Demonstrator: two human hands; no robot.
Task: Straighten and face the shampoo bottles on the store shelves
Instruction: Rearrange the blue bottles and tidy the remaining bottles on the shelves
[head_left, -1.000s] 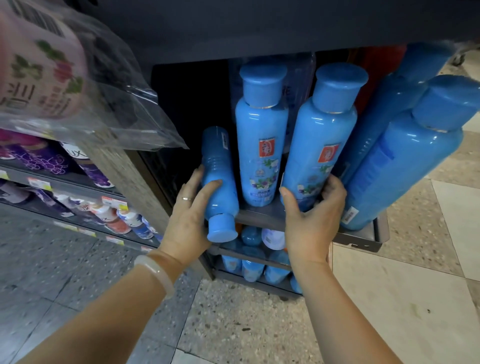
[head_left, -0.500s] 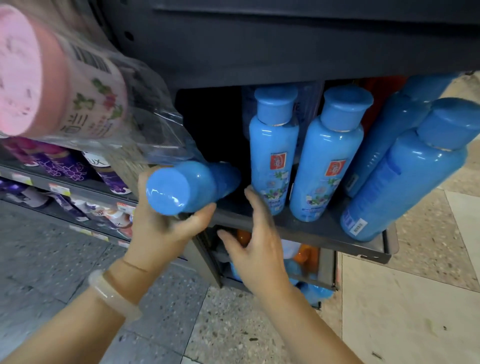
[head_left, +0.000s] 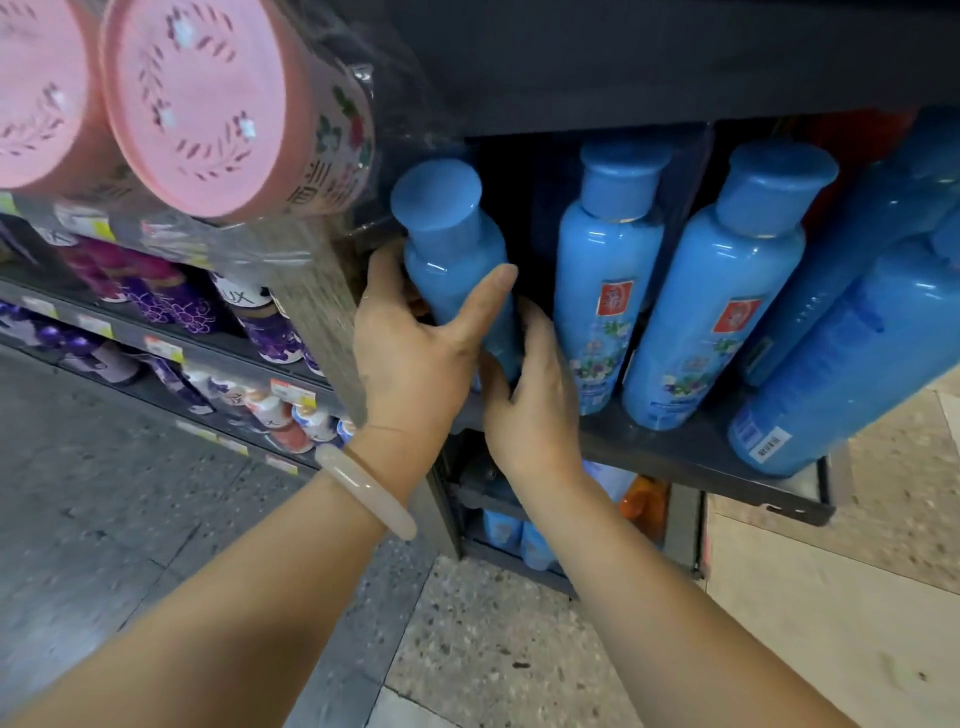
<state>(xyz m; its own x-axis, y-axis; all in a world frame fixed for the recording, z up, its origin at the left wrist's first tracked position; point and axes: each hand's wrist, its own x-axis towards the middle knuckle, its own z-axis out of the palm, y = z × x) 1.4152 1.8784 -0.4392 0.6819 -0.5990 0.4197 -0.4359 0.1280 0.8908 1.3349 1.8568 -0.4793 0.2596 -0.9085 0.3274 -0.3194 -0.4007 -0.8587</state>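
The left hand (head_left: 415, 343) reaches up to the dark shelf (head_left: 691, 457) with the arm stretched forward, and its grip is closed around one blue shampoo bottle (head_left: 457, 270): the thumb lies across the front of the bottle body and the fingers go behind it on the left side. A pale bangle (head_left: 363, 488) sits on the left wrist. The right hand (head_left: 530, 405) comes from below, palm turned to the left, and its fingers are fairly straight and press against the lower right side of the same bottle, so this grip is wide and does not wrap the bottle. The held bottle stands nearly upright at the left end of the shelf, cap on top, its base hidden behind the hands. To the right of it two labelled bottles (head_left: 608, 291) stand side by side with red and flower labels facing out, a gap between them and the held one. Further right two leaning bottles (head_left: 841, 364) tilt to the right, one showing a barcode sticker near its base. So five blue bottles are counted on this shelf. At the upper left two pink round tubs (head_left: 202, 109) lie in clear wrap
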